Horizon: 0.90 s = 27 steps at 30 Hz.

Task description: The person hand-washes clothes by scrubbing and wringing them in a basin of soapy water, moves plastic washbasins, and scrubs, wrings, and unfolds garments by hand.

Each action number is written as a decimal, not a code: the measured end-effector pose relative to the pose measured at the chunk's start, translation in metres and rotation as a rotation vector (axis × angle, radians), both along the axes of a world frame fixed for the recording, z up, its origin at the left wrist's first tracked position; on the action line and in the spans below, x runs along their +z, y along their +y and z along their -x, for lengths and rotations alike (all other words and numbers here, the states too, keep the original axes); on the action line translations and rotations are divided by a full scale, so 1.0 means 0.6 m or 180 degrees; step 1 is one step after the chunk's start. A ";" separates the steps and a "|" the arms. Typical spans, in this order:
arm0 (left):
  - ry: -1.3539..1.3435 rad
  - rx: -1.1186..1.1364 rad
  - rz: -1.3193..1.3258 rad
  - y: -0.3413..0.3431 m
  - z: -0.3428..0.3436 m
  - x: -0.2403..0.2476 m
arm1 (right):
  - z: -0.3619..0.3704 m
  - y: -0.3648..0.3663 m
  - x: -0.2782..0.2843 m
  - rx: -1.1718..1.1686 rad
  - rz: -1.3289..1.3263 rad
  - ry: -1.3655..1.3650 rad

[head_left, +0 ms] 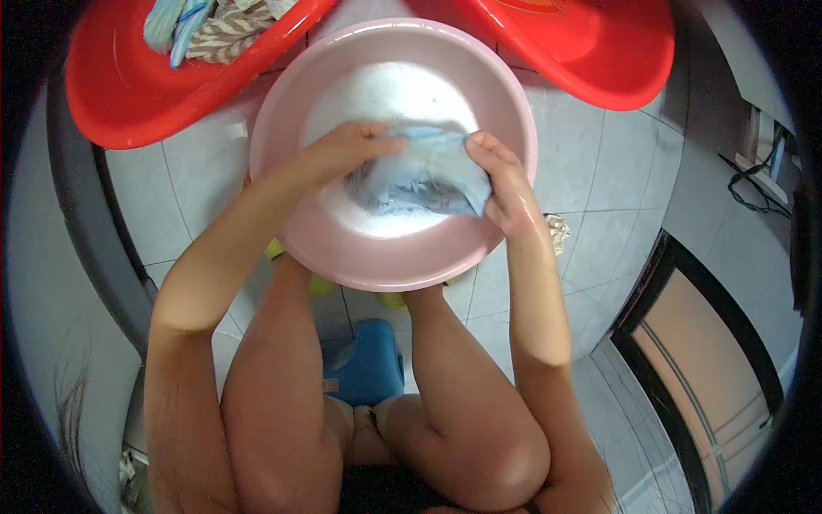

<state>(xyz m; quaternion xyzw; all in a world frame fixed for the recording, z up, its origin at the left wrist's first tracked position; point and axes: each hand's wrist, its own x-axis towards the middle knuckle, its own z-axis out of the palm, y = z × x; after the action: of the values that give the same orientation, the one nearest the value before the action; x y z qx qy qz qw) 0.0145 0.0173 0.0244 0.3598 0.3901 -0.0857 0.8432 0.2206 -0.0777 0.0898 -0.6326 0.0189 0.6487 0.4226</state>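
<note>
Above the water in a wide pink basin (394, 278), a wet light blue cloth (432, 163) is stretched between my two hands. My left hand (351, 147) has hold of its left end, with the fingers slightly smeared by motion. At the opposite edge, my right hand (505, 182) grips the cloth, thumb on top and the other fingers partly hidden behind it. The cloth's lower side hangs in darker folds over the basin. Whether it is a garment or a plain piece of fabric, I cannot tell.
A red basin (128, 98) with striped and blue clothes (224, 32) stands far left; another red basin (591, 60) is far right. A blue stool (372, 364) shows between my legs. Patterned fabric (556, 233) lies right of the pink basin. A dark-framed door (711, 351) is at right.
</note>
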 end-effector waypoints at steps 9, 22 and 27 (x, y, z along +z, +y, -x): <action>0.1302 -0.0920 -0.3876 0.016 -0.065 -0.098 | 0.012 0.004 -0.199 0.1598 0.0242 -0.2765; -0.0013 -0.0237 -0.4619 -0.006 -0.107 0.048 | 0.114 0.032 0.007 -0.0864 0.0224 0.0592; -0.1698 0.0644 -0.6076 -0.094 -0.138 0.084 | 0.045 -0.038 -0.120 -0.0527 -0.2304 0.2587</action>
<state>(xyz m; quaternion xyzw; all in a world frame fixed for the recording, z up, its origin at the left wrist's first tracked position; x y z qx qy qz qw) 0.0975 -0.0394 0.0749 0.8597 0.1221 0.4199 0.2639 0.1935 -0.1006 0.0175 -0.1418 0.0060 0.7704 0.6215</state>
